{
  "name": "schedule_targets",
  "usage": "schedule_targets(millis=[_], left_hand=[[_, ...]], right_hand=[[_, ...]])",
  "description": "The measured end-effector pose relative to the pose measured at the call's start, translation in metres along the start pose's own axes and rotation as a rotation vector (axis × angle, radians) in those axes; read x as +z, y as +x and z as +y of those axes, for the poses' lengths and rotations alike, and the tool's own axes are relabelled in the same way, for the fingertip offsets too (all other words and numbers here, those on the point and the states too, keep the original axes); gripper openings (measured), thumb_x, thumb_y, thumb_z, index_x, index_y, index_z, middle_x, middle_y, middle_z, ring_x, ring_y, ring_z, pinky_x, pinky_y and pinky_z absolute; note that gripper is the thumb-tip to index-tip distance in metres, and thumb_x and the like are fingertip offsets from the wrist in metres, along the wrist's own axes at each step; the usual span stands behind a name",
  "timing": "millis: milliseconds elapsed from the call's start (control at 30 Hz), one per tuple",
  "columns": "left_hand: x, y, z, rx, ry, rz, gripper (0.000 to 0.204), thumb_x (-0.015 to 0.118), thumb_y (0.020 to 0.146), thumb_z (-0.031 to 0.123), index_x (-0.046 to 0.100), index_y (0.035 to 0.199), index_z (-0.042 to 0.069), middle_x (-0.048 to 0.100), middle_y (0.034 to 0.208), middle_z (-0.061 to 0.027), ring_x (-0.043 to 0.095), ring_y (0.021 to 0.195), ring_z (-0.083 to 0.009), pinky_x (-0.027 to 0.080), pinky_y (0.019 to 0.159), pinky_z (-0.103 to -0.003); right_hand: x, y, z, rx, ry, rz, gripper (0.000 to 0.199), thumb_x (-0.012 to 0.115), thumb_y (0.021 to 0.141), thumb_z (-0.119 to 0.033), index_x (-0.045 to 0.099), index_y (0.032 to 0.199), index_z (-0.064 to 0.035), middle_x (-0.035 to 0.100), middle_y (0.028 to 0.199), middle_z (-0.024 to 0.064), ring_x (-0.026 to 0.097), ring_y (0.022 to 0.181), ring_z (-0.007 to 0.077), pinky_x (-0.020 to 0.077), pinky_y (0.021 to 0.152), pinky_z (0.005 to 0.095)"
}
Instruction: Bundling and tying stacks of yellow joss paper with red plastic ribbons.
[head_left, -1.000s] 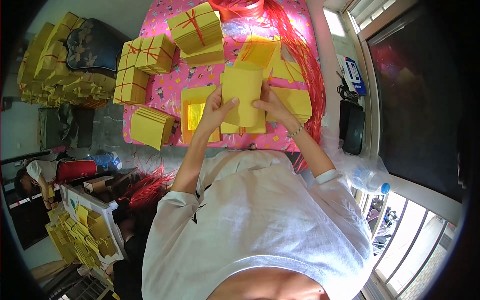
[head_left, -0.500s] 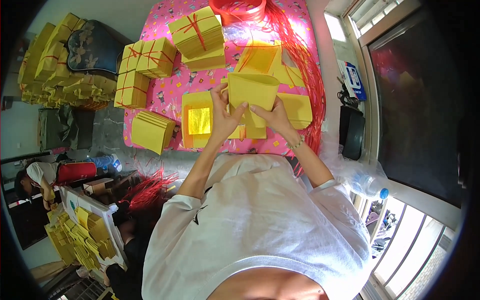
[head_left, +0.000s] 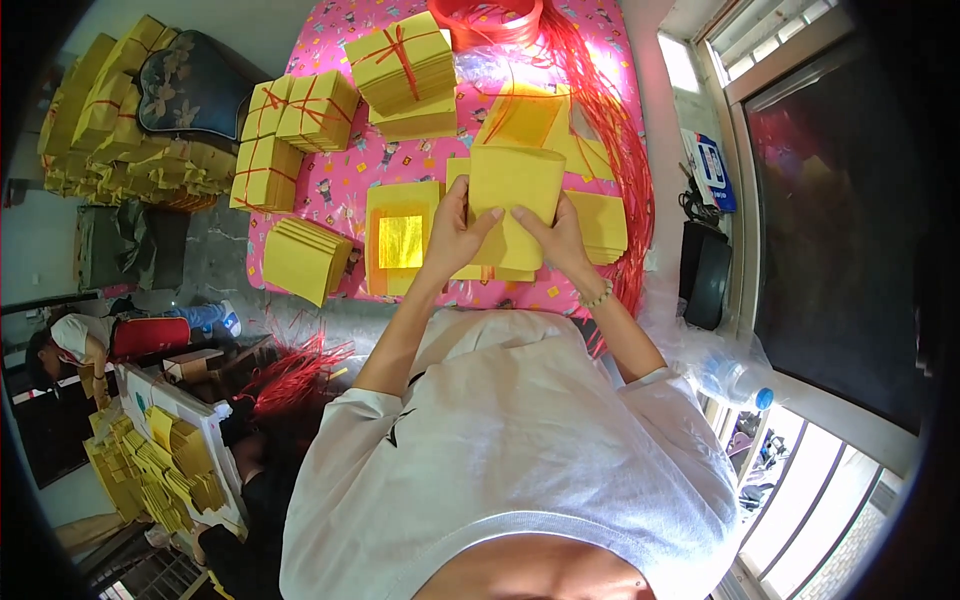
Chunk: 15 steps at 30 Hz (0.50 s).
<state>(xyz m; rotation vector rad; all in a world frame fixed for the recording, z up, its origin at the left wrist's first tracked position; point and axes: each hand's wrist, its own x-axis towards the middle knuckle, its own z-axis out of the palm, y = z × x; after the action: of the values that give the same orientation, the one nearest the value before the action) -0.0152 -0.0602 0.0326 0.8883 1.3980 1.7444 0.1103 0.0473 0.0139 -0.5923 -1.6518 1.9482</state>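
**Inspector:** Two hands are on one item. The left hand (head_left: 455, 232) and the right hand (head_left: 560, 238) hold a stack of yellow paper sheets (head_left: 512, 200) between them, raised just above the table (head_left: 340, 185), which carries a pink patterned cloth.

**Clerk:** State of each grip?

**Inspector:** Left grip: closed on the stack's left edge, thumb on the near face, fingers behind. Right grip: closed on the lower right part, thumb pressed to the near face, fingers mostly hidden behind the paper. Neither stands wide. The two thumbs lie near each other on the sheet.

**Clerk:** Position of the stack?

**Inspector:** Middle of the table's near side, tilted up toward the person. Just left of it lies a flat pile topped by a sheet with a gold foil square (head_left: 400, 240). More loose yellow sheets (head_left: 600, 222) lie just right, partly under the hands.

**Clerk:** Other items?

**Inspector:** Bundles tied with red string (head_left: 405, 62) sit at the far side, further tied bundles (head_left: 300, 110) to the left, and an untied pile (head_left: 305, 260) overhangs the table's left corner. Red strings (head_left: 610, 130) trail down the right side. A red basin (head_left: 495, 20) stands at the far edge. Another person (head_left: 90, 340) bends over on the floor, lower left.
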Motion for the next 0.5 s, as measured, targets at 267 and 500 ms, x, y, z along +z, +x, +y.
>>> schedule_targets(millis=[267,500], left_hand=[[0.020,-0.003,0.023,0.018,-0.077,0.051,0.032,0.053,0.091,0.005,0.042,0.121,0.001,0.055,0.113,-0.0085,0.051,0.106,-0.0134,0.040,0.091,-0.027],[0.025,-0.004,0.030,0.016,-0.063,0.037,0.033,0.055,0.092,0.009,0.044,0.122,-0.001,0.056,0.115,-0.0095,0.050,0.108,-0.0137,0.040,0.092,-0.028]], right_hand=[[0.005,-0.007,-0.025,-0.011,0.045,0.054,0.035,0.065,0.085,-0.007,0.051,0.117,-0.0001,0.062,0.106,0.0061,0.059,0.095,0.0112,0.0494,0.080,0.0263],[0.006,-0.013,-0.041,0.037,0.050,0.067,0.033,0.065,0.086,-0.008,0.053,0.115,0.0010,0.064,0.102,0.0063,0.061,0.090,0.0107,0.0504,0.078,0.0263]])
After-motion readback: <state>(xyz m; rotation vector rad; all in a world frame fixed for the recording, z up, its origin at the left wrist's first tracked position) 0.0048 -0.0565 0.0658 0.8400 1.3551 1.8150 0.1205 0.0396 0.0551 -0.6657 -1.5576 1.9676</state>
